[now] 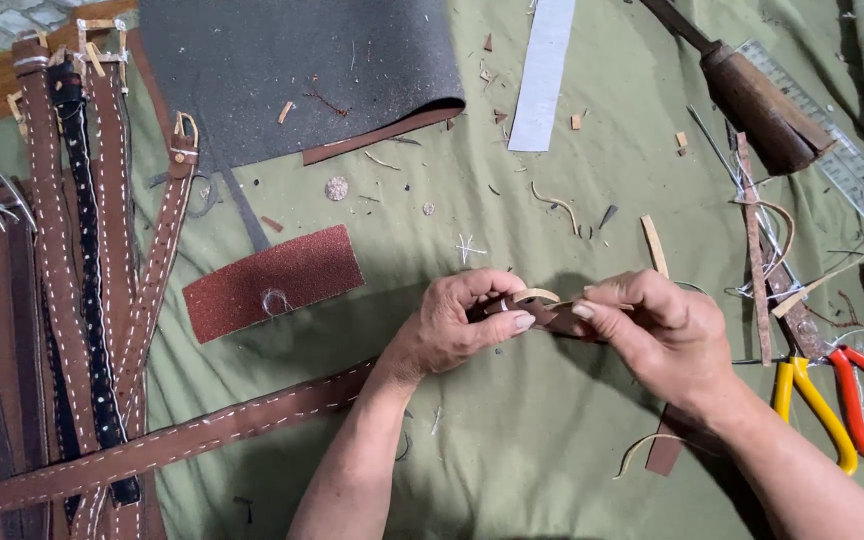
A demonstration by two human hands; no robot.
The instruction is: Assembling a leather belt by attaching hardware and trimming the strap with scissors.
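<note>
My left hand [457, 325] and right hand [657, 335] pinch the end of a long brown white-stitched leather strap [192, 435]. It runs lengthwise down-left across the green cloth surface [512, 450].

Left hand [457, 325], right hand [657, 335]: bare, no gloves, rings or watch. Forearms bare, no sleeves. Fingernails short, unpainted.

No package, label, sign or screen shows anywhere on the green cloth [512, 440].
</note>
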